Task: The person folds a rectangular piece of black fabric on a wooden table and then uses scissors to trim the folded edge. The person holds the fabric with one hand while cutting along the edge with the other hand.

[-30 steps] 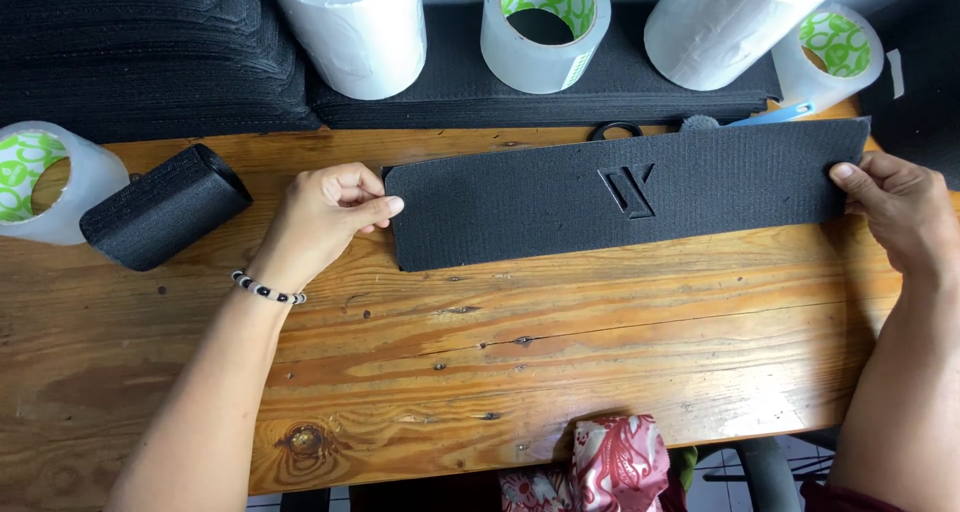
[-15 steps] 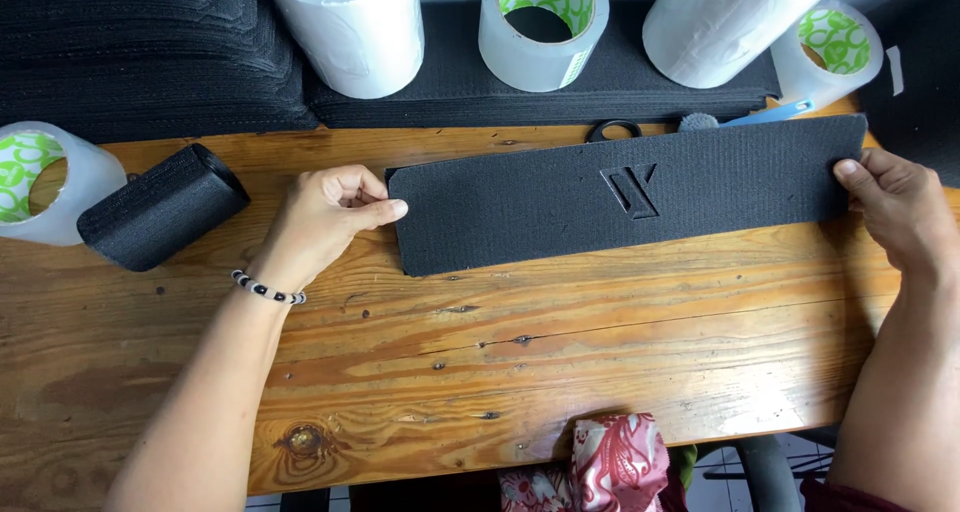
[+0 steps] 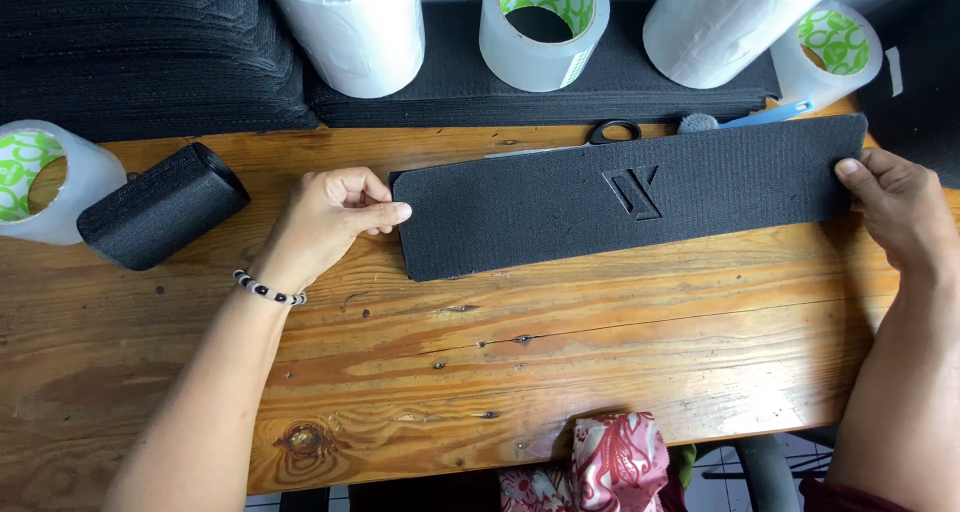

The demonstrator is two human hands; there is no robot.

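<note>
Head view shows a long black textured foam strip (image 3: 630,197) with a cut-out emblem lying flat on the wooden bench (image 3: 500,372), slightly tilted. The left hand (image 3: 325,222) pinches its left end, fingers closed on the edge; the right hand (image 3: 895,207) grips its right end. Left of the strip lies a rolled black foam piece (image 3: 160,207). Beyond the strip stand clear tape rolls (image 3: 543,17) and black scissors (image 3: 612,132).

The strip seems held squared up; what follows calls for an even grip at both ends.

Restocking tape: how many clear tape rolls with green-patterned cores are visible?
3: one at the table's left edge, one top centre, one top right; others may be out of frame.
</note>
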